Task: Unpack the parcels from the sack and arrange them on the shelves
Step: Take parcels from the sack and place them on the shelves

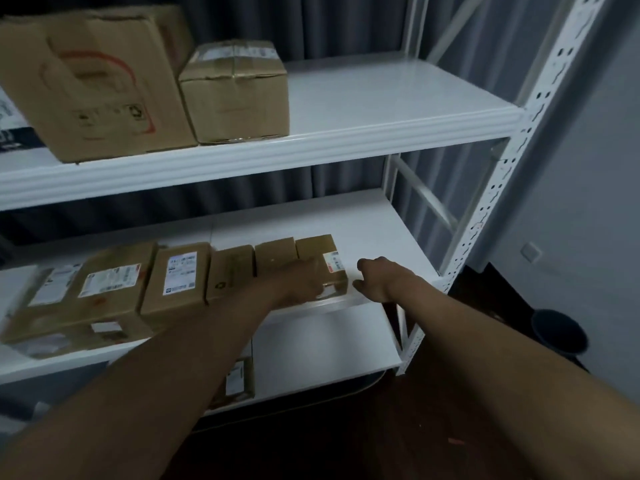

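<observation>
Two hands are out over the middle shelf (381,220) of a white metal rack. The left hand (301,282) sits on top of the rightmost parcel (320,249) in the row, fingers draped over it and pressing down on its front part; can't really tell if the thumb wraps the side. The right hand (375,277) is just beside that same parcel on its right, fingers loosely curled, holding nothing, hovering at the front edge of the shelf. Whether a fingertip touches the box is hard to say.

That end parcel has a small white label with a red mark on it. To its left, snug in a row: a plain small box (275,252), a box with a recycling mark (230,271), a parcel with a big white shipping label (180,277), then a wider flat parcel (104,289) with labels too.

Up on the top shelf (398,95) there's a big carton with red print (93,81) and a medium taped box (237,93) next to it, touching or nearly so. One more labelled parcel (237,379) peeks out on the bottom shelf (322,344), mostly hidden behind the left forearm. A dark bucket (559,332) stands on the floor right of the rack. No sack in view.
</observation>
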